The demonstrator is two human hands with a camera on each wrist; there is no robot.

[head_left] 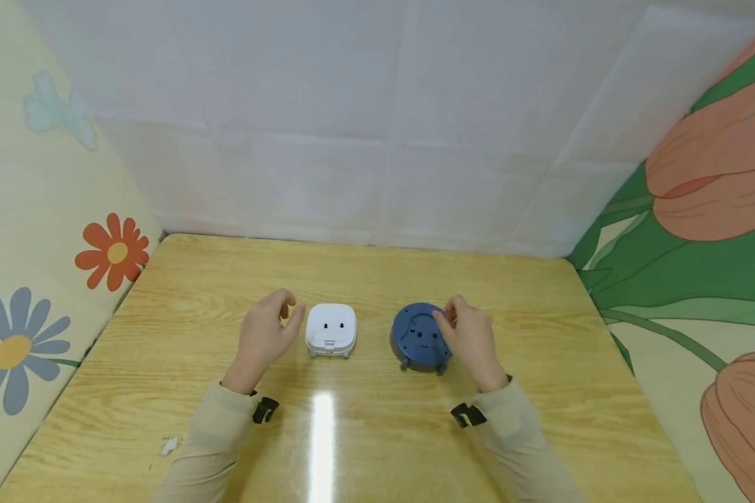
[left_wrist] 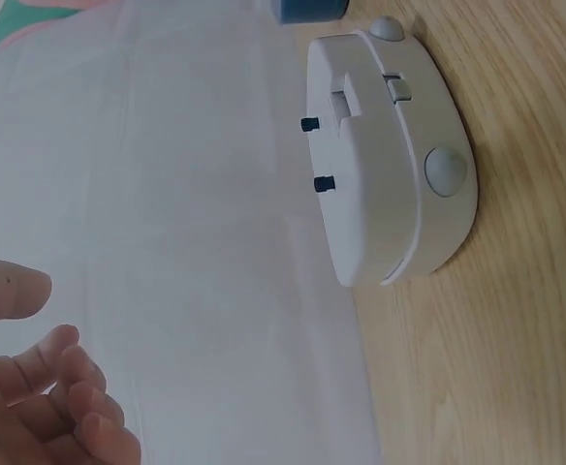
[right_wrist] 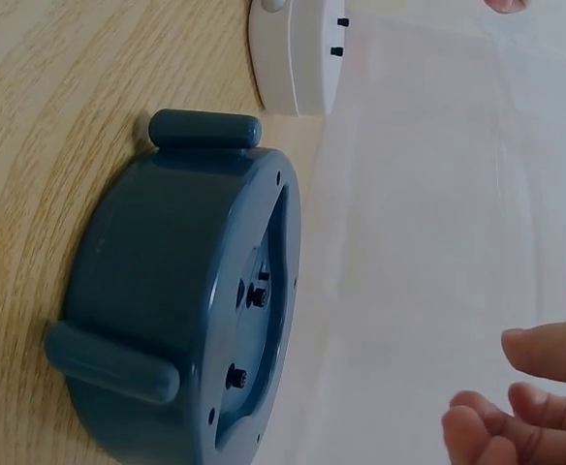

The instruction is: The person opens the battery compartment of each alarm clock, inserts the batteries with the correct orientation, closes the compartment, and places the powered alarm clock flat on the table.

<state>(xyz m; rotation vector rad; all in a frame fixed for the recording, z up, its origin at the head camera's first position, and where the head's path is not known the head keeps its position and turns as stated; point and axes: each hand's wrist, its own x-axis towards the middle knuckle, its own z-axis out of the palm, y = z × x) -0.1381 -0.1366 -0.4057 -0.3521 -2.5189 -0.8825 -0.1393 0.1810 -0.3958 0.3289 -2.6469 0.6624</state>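
Note:
A white rounded-square clock lies face down on the wooden table, its back showing two black knobs. Its small grey feet and a latch appear in the left wrist view. To its right lies a round blue clock, also face down, with a recessed back and two stubby legs. My left hand hovers just left of the white clock, fingers loosely bent and holding nothing. Above the blue clock's right edge is my right hand, fingers loosely curled; the right wrist view shows it apart from the clock.
The wooden table meets a white sheet at the back. Flower-printed panels stand at both sides. A small white mark is on the table near the left sleeve, and a light streak reflects in front of the clocks.

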